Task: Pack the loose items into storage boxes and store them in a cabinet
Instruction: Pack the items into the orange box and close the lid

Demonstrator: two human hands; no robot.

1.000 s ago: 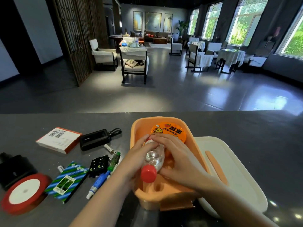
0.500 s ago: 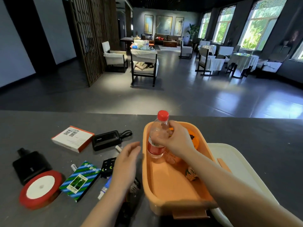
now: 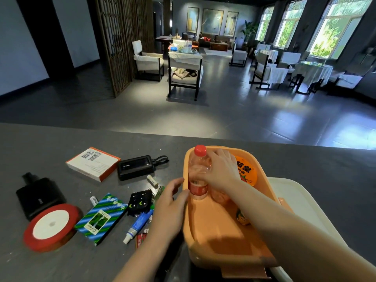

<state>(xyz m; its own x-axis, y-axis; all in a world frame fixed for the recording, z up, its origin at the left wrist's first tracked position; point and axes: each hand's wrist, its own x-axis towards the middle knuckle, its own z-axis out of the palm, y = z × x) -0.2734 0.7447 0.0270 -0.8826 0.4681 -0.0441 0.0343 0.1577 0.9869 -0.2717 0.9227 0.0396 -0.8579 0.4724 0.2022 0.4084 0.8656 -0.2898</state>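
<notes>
An orange storage box [image 3: 213, 237] sits on the grey counter [image 3: 61, 143]. My right hand [image 3: 220, 169] grips a clear bottle [image 3: 198, 176] with a red cap, standing upright in the box's far left corner. Behind that hand lies an orange round-lidded cup [image 3: 247, 171], and a small orange item [image 3: 242, 217] rests on the box floor. My left hand [image 3: 169, 210] rests against the box's left wall, fingers apart, holding nothing. Under it lie a blue tube [image 3: 138, 224] and a green pen.
Left of the box lie a white-orange box [image 3: 92, 163], a black power bank [image 3: 136, 166], a black bottle [image 3: 38, 195], a red ribbon spool [image 3: 50, 225], a striped packet [image 3: 101, 217], a black pouch [image 3: 140, 202] and batteries. A white lid [image 3: 301, 212] lies at right.
The bottle went from lying in both hands to upright, then down into the box's far left corner. My left hand let go and came to the box's left wall.
</notes>
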